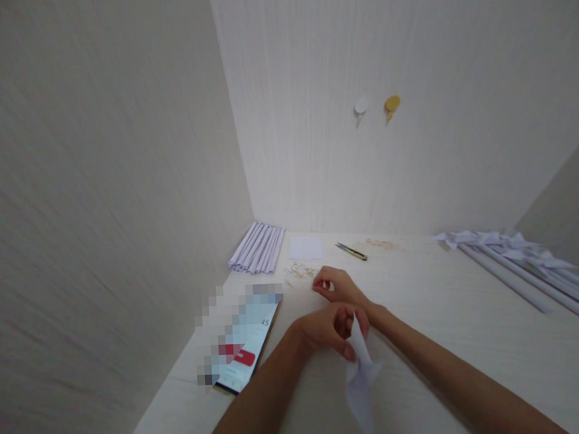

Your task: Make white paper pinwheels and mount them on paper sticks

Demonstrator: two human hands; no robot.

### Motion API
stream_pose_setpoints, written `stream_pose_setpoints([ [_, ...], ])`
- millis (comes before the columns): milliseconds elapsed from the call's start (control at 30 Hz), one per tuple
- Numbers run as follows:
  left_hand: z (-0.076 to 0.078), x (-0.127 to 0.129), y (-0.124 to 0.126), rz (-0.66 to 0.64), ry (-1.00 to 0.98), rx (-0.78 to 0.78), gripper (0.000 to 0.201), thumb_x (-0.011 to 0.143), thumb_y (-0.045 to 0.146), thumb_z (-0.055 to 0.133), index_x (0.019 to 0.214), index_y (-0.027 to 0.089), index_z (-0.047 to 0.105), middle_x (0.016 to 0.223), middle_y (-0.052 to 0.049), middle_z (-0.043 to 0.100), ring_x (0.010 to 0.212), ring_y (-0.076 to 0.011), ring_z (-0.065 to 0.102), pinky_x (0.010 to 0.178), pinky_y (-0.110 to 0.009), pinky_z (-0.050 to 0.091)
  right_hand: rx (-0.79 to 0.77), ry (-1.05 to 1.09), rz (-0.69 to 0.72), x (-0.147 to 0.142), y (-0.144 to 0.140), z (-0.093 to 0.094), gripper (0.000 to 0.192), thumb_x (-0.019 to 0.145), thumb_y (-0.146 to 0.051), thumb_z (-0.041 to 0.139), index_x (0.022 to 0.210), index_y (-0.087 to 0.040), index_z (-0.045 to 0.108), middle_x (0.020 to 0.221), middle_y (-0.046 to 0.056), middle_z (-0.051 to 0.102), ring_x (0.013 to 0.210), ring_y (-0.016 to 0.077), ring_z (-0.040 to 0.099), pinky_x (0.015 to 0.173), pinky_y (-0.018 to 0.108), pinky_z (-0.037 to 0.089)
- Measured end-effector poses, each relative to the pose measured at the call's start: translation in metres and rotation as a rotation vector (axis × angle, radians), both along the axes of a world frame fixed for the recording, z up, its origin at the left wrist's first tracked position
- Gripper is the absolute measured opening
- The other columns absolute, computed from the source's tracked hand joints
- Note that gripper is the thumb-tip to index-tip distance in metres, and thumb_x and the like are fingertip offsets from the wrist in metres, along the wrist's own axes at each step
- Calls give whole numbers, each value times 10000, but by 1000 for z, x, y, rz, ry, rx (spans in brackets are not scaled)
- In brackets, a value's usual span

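Pale desk (466,311) set into a corner of cream walls; two hooks on the back wall, one white (360,107), one yellow (392,103).

Left hand (330,330) is nearest the camera, fingers curled and pinching the top of a folded white paper (361,374). The paper hangs down from the fingertips toward the camera, creased and pointed, thin enough to look bluish in the shade. It is off the desk, held only at its upper edge.

Right hand (333,284) reaches just beyond the left, knuckles up, fingers clenched loosely over the desk. Whether it grips anything I cannot tell. A scatter of small pale-gold pins (300,270) lies just past and left of its fingertips.

Judgement: if a pin is being picked up, best taken singly with thumb and forefinger, while the left pinch stays firm so the folds do not spring open.

Further out from the fingers: a white paper square (305,247), a small cutter (351,251) with a yellow handle, and more gold bits (379,243) beyond it. A stack of rolled paper sticks (256,247) sits in the corner, well left of the hands. Far to the right lie finished pinwheels (512,252) on sticks. A phone (244,347) lies left of the left wrist, screen lit.
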State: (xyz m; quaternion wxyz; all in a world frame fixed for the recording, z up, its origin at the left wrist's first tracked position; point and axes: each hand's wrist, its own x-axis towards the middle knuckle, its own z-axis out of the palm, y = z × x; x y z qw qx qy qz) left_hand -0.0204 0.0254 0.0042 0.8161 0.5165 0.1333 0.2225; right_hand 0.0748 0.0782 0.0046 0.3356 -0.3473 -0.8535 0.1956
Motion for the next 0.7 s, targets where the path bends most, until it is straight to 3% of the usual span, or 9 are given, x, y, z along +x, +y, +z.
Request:
stream_pose_setpoints([
  [133, 3, -8, 2, -116, 82, 25, 497, 214, 252, 798, 609, 134, 519, 465, 40, 577, 390, -85, 515, 368, -166, 384, 224, -336, 129, -45, 19, 11, 130, 734, -126, 511, 836, -140, 589, 798, 61, 593, 712, 143, 522, 648, 262, 398],
  [200, 4, -10, 3, -145, 99, 53, 499, 217, 274, 795, 605, 136, 514, 467, 39, 579, 392, -89, 518, 370, -172, 391, 252, -468, 190, -56, 24, 10, 140, 751, -108, 481, 842, -133, 585, 847, 83, 590, 753, 158, 528, 652, 265, 400],
  [300, 2, -11, 4, -146, 80, 78, 495, 226, 282, 794, 599, 137, 503, 473, 34, 586, 395, -90, 526, 366, -166, 389, 242, -496, 198, -60, 27, 4, 163, 757, -62, 439, 767, -124, 589, 808, 90, 591, 727, 163, 532, 624, 266, 405],
  [400, -1, -9, 5, -139, 84, 63, 504, 222, 285, 796, 597, 137, 493, 463, 30, 583, 381, -94, 521, 352, -164, 377, 230, -477, 197, -52, 25, -1, 178, 754, -56, 439, 828, -128, 584, 836, 81, 591, 758, 160, 530, 658, 268, 412],
  [600, 1, -11, -1, 62, -41, 27, 520, 226, 340, 790, 590, 150, 472, 408, 53, 534, 321, -78, 465, 317, -157, 302, 50, -198, 124, -14, 11, 1, 172, 750, -77, 444, 782, -130, 605, 820, 67, 587, 765, 131, 532, 692, 250, 422],
  [700, 3, -9, -2, 207, -134, -20, 481, 280, 321, 790, 602, 153, 474, 427, 55, 528, 337, -63, 460, 343, -154, 312, -190, 253, -14, 15, 3, 3, 131, 731, -135, 475, 741, -154, 604, 693, 19, 581, 646, 116, 520, 594, 237, 416],
])
